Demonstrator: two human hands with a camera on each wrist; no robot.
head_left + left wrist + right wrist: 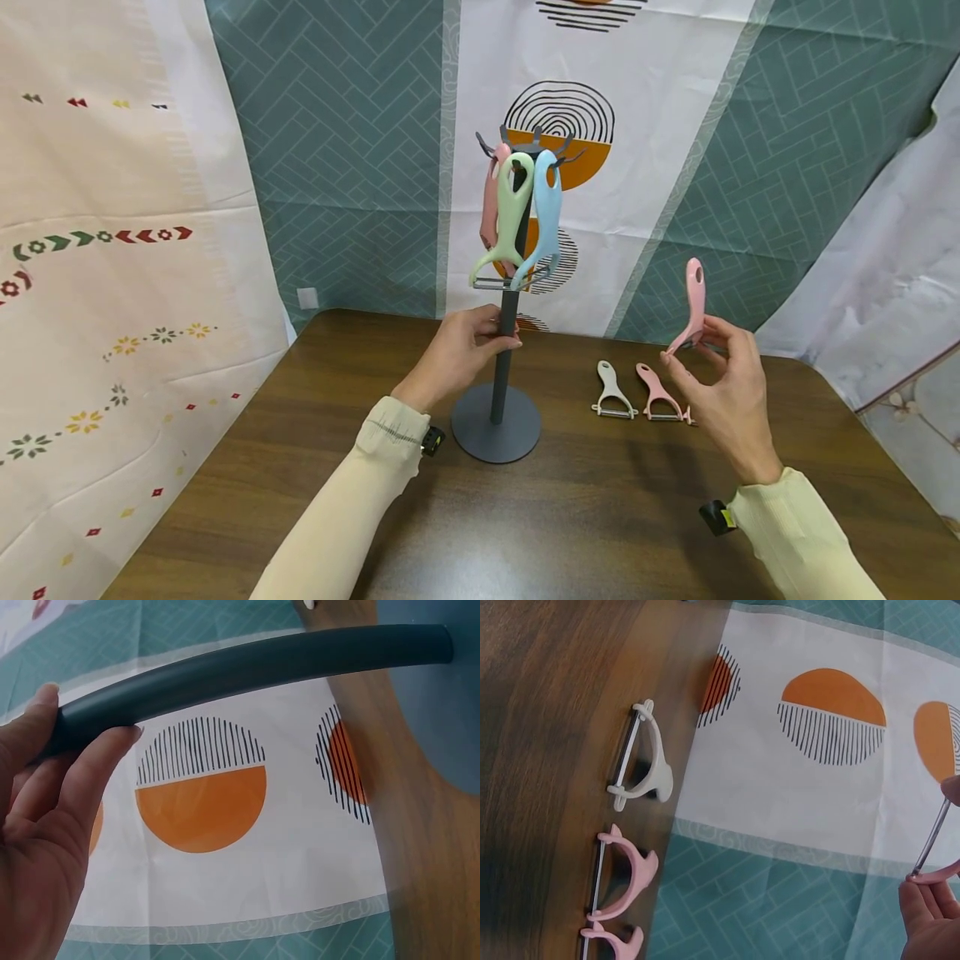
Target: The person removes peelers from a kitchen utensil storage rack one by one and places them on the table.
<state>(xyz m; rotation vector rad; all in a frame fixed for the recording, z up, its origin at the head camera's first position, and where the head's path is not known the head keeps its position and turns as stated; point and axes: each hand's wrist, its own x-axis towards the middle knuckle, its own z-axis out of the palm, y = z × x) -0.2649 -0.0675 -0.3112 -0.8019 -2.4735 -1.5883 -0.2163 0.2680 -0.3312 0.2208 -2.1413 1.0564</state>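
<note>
My left hand (457, 354) grips the dark pole (499, 396) of an upright stand below its ring of hooks; the left wrist view shows thumb and fingers round the pole (255, 666). A green peeler (513, 212), a blue peeler (549, 212) and a reddish-pink peeler (489, 208) hang from the hooks. Raised above the table on the right, my right hand (731, 396) pinches a pink peeler (696, 292) by its blade end, handle pointing up. In the right wrist view only part of this peeler (934, 836) shows, at the right edge.
A white peeler (611, 385) and a pink peeler (656, 390) lie on the brown table (585, 517), beside another pink peeler (622, 943) partly cut off. The stand's round base (480, 429) rests on the table. A patterned curtain (352, 167) hangs behind.
</note>
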